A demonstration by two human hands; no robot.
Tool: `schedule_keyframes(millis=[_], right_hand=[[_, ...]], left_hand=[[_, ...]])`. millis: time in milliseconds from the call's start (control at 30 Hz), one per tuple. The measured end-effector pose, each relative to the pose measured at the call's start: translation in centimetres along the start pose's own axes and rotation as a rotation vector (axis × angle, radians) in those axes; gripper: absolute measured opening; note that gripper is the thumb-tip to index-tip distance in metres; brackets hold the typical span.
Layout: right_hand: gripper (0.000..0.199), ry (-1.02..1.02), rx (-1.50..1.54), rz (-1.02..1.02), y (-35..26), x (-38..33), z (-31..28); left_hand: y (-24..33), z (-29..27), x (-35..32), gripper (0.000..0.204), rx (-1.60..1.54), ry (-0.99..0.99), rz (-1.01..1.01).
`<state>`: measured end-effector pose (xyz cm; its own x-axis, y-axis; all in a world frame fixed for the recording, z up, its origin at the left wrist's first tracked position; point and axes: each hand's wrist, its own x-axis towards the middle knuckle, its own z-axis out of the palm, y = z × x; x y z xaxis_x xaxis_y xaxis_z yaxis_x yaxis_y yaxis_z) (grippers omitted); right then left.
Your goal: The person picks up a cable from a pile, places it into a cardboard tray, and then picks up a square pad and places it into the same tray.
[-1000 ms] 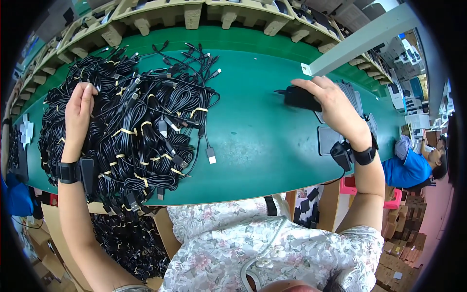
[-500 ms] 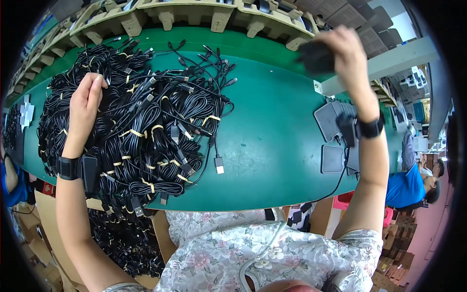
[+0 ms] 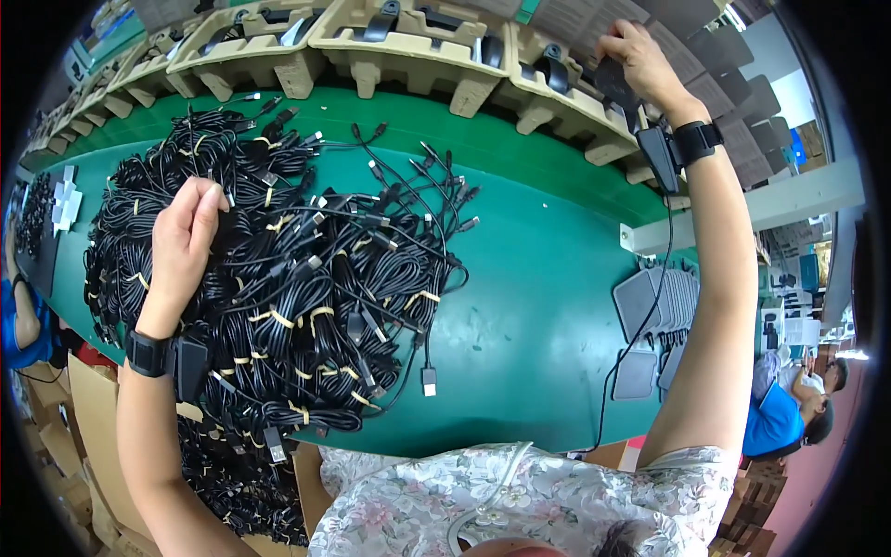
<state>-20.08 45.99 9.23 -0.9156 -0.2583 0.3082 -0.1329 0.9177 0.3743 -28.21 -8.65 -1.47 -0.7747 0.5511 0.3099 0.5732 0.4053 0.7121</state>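
Left hand (image 3: pixel 186 239) pinches a cable (image 3: pixel 231 200) that tangled bundles (image 3: pixel 269 302) could snag; far right, right hand (image 3: pixel 642 65) grips an adapter (image 3: pixel 613 84).

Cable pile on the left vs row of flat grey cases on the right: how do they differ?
Colour: the cable pile is black with pale ties; the row of grey cases is plain grey.
Order: the cable pile is a tangled heap; the row of grey cases overlaps neatly.
Size: the cable pile covers far more area than the row of grey cases.
Shared: both lie on the green table.
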Motion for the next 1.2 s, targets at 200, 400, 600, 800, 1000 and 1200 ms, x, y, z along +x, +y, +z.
schedule_keyframes(millis=[200, 400, 600, 800, 1000, 1200], right_hand=[[0.015, 0.194, 0.264, 0.055, 1.3, -0.1, 5.5], [0.017, 0.246, 0.411, 0.26, -2.0, -0.9, 8.9], [0.021, 0.469, 0.347, 0.346, -9.9, 1.2, 4.6], [0.013, 0.462, 0.721, -0.266, -28.6, 5.2, -1.9], [0.02, 0.211, 0.834, -0.562, -36.7, 4.1, -7.8], [0.026, 0.02, 0.604, -0.619, -36.9, 2.6, -8.3]], left_hand=[[0.1, -0.2, -0.1, 0.019, 0.044, -0.023, -0.024], [0.2, 0.2, 0.6, 0.017, 0.16, 0.037, 0.061], [0.5, 0.4, 1.2, 0.021, 0.202, 0.073, 0.073], [0.3, 0.0, 0.6, 0.024, 0.213, 0.053, 0.015], [-0.7, 0.2, 0.8, 0.024, 0.21, 0.052, 0.069], [0.3, -1.5, -0.8, 0.024, 0.133, 0.02, 0.05]])
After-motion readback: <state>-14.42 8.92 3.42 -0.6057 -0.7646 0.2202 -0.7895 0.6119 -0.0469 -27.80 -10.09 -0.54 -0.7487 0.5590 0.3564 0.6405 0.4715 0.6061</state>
